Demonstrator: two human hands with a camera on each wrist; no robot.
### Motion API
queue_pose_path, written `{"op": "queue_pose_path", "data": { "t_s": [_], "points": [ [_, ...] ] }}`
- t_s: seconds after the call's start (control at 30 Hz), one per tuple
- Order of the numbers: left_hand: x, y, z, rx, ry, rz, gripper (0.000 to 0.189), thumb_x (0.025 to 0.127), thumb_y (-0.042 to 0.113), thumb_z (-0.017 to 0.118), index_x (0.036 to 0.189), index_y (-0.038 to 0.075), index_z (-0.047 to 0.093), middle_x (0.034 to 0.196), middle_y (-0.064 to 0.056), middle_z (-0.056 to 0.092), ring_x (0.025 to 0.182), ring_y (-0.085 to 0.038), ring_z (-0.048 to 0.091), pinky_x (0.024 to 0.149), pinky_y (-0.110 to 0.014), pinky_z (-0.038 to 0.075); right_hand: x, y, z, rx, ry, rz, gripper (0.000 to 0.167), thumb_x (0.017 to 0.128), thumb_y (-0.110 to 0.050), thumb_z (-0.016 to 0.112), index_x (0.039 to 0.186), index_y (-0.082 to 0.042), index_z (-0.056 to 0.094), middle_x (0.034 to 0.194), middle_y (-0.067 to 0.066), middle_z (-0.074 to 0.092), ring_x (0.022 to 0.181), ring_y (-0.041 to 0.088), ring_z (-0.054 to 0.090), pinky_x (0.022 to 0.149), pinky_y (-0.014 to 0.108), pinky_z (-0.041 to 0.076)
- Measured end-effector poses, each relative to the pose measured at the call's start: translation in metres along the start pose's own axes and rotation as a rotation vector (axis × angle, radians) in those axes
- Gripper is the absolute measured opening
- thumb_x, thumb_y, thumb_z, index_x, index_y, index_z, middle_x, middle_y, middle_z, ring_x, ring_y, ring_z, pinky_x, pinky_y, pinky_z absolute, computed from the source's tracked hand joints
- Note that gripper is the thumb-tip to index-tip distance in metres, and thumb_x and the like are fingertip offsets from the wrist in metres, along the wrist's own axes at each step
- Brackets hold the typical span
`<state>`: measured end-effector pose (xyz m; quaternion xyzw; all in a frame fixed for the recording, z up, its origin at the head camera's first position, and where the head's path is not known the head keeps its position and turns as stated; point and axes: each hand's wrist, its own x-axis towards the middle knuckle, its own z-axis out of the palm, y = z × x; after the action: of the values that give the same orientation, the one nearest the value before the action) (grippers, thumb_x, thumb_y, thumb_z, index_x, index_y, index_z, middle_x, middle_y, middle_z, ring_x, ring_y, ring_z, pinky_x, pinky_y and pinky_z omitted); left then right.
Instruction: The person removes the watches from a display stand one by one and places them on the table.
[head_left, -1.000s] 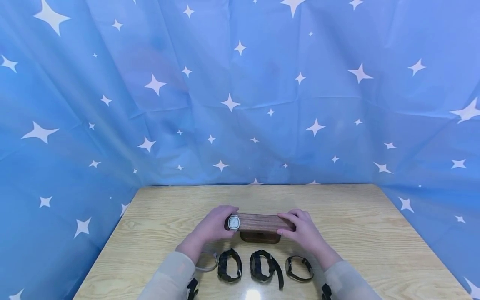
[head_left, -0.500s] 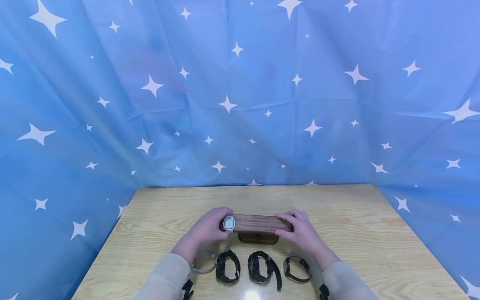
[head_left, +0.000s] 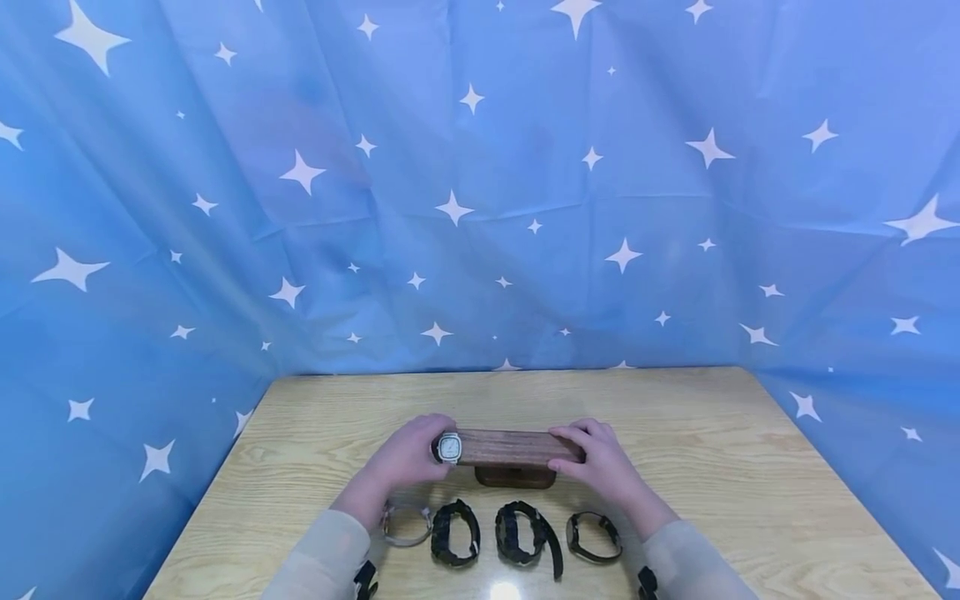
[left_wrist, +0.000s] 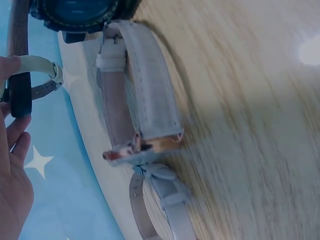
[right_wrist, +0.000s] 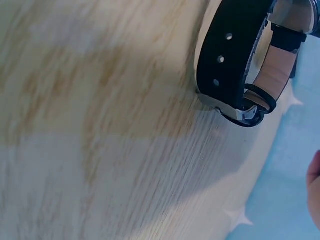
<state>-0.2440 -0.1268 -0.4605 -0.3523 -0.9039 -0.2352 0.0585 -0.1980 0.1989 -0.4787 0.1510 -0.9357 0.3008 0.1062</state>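
My left hand [head_left: 408, 454] pinches a wristwatch [head_left: 450, 447] with a pale square face, looped round the left end of a dark wooden watch stand's bar [head_left: 510, 448]. In the left wrist view its pale strap [left_wrist: 37, 65] circles the bar end [left_wrist: 21, 97], with the fingers [left_wrist: 19, 132] beside it. My right hand [head_left: 603, 458] grips the bar's right end, thumb in front and fingers over the top. Only a sliver of that hand shows at the edge of the right wrist view. The stand's base [head_left: 515, 477] shows below the bar.
In front of the stand lie a pale-strapped watch [head_left: 407, 540], two chunky black watches [head_left: 442, 533] and a thin dark-strapped watch [head_left: 576, 533]. The wooden table [head_left: 750, 500] reaches back to a blue star-patterned cloth [head_left: 480, 167].
My left hand and the pale-faced watch have shifted left along the bar toward its end. My right hand keeps its grip. The whole head view has drifted slightly.
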Motion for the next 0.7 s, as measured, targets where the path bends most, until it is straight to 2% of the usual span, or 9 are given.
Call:
{"op": "queue_pose_path", "data": {
  "t_s": [0.23, 0.33, 0.47, 0.7],
  "points": [
    [-0.008, -0.003, -0.004, 0.012, -0.006, -0.101, 0.062, 0.069, 0.027, 0.077, 0.125, 0.012, 0.056, 0.128, -0.005, 0.056, 0.118, -0.026, 0.05, 0.1, -0.044, 0.039, 0.001, 0.0, 0.001, 0.008, 0.003, -0.005, 0.053, 0.077, -0.046, 0.073, 0.122, -0.019, 0.063, 0.112, 0.002, 0.053, 0.106, 0.027, 0.045, 0.081, 0.042, 0.042],
    [-0.01, -0.004, -0.004, 0.044, 0.007, -0.094, 0.062, 0.069, 0.029, 0.077, 0.125, 0.012, 0.056, 0.127, -0.004, 0.057, 0.117, -0.026, 0.051, 0.1, -0.045, 0.039, 0.001, 0.0, 0.001, -0.001, 0.003, -0.006, 0.054, 0.077, -0.047, 0.072, 0.122, -0.02, 0.063, 0.113, 0.002, 0.053, 0.106, 0.027, 0.045, 0.081, 0.042, 0.043],
    [-0.011, -0.005, -0.004, 0.032, 0.029, -0.074, 0.06, 0.069, 0.027, 0.077, 0.124, 0.01, 0.057, 0.125, -0.005, 0.058, 0.116, -0.026, 0.052, 0.1, -0.046, 0.038, 0.001, 0.0, 0.001, -0.006, 0.001, -0.006, 0.055, 0.077, -0.049, 0.072, 0.122, -0.02, 0.063, 0.113, 0.002, 0.054, 0.106, 0.026, 0.045, 0.082, 0.042, 0.043],
    [-0.013, -0.005, -0.005, 0.025, 0.069, -0.04, 0.054, 0.069, 0.023, 0.078, 0.119, 0.012, 0.06, 0.118, -0.001, 0.059, 0.109, -0.021, 0.055, 0.094, -0.039, 0.044, 0.001, 0.0, 0.001, -0.005, -0.001, -0.001, 0.055, 0.077, -0.049, 0.072, 0.122, -0.019, 0.063, 0.113, 0.003, 0.053, 0.106, 0.027, 0.045, 0.082, 0.043, 0.043]
  ]
}}
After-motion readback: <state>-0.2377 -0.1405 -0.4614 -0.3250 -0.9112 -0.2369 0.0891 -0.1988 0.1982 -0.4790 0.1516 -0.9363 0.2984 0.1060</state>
